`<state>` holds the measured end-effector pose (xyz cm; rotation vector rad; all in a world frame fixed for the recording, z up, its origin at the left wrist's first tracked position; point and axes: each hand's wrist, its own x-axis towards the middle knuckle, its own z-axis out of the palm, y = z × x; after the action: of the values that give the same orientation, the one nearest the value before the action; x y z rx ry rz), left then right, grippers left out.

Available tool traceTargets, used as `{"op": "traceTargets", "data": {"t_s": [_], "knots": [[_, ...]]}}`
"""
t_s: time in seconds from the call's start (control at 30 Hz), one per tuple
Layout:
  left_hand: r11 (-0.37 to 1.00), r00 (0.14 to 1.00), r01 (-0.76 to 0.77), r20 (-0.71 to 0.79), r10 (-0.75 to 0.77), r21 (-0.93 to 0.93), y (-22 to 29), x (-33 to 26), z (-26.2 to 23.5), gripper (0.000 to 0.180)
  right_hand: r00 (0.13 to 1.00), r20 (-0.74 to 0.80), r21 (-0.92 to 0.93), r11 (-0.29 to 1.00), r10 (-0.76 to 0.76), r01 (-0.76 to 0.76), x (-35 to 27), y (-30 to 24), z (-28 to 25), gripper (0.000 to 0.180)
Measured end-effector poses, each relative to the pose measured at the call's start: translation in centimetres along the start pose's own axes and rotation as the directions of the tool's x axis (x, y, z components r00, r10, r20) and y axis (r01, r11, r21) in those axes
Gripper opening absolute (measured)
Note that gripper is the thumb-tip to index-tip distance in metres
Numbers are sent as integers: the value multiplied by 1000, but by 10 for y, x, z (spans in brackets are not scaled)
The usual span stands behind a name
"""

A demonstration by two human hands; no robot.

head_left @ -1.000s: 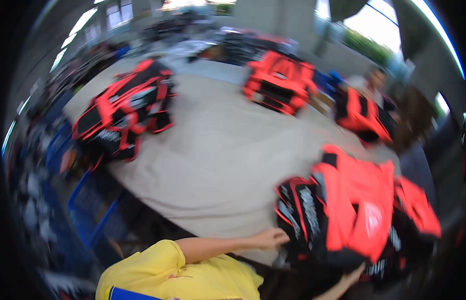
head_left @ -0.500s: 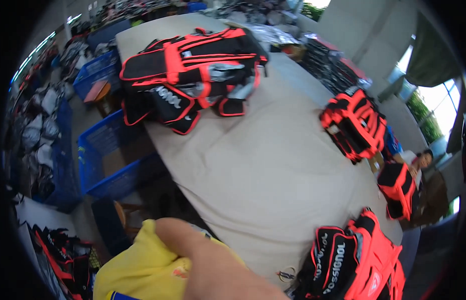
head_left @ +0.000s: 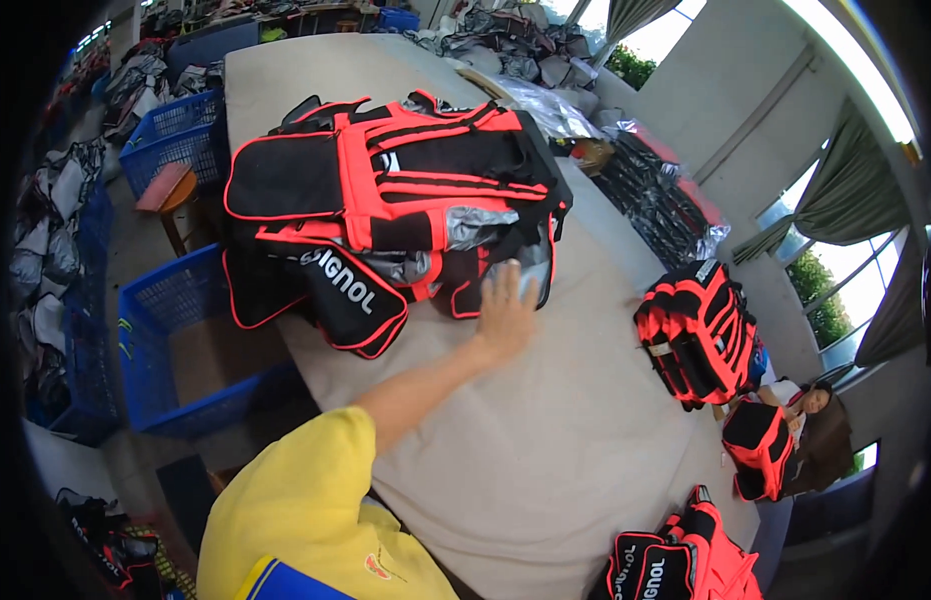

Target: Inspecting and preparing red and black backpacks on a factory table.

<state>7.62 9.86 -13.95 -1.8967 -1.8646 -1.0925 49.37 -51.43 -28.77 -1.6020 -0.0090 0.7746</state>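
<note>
My left hand (head_left: 507,315) reaches over the table from a yellow sleeve, with its fingers stretched out and holding nothing. Its fingertips overlap the grey flap at the near edge of a large black and neon-red backpack (head_left: 435,155); whether they touch it I cannot tell. The backpack lies flat at the far left of the table, with straps and padded flaps spread toward me. One black flap (head_left: 345,285) with red piping and white lettering hangs at the table's left edge. My right hand is out of view.
Black and red bags (head_left: 700,335) stand along the right side of the beige-covered table (head_left: 505,450), another (head_left: 685,560) at the near right. A person (head_left: 785,400) sits beyond a red-black bag (head_left: 757,450). Blue crates (head_left: 200,340) and a stool (head_left: 175,195) flank the left edge.
My left arm has swung from the lower middle up and away, stretching out to the large backpack. The view has shifted, and the scissors at the near right no longer show.
</note>
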Motion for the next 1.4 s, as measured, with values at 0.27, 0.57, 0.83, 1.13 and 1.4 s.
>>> {"op": "traceTargets", "data": {"t_s": [0.27, 0.57, 0.83, 1.13, 1.4], "knots": [[905, 964, 152, 262, -47, -397, -26, 78, 16, 28, 971, -229, -17, 997, 66, -72, 7, 36, 36, 28], [-614, 883, 187, 405, -237, -767, -149, -114, -172, 40, 925, 380, -251, 964, 13, 90, 86, -65, 251, 56], [-347, 179, 372, 434, -883, -861, -223, -208, -239, 58, 502, 828, -280, 960, 250, -17, -24, -130, 527, 78], [-18, 635, 445, 330, -698, -895, -217, -198, -235, 35, 546, 838, -147, 965, 5, 217, -74, -98, 618, 49], [509, 867, 497, 433, -248, -703, -134, -202, -180, 32, 640, 535, 288, 831, -551, 475, -135, -242, 419, 43]]}}
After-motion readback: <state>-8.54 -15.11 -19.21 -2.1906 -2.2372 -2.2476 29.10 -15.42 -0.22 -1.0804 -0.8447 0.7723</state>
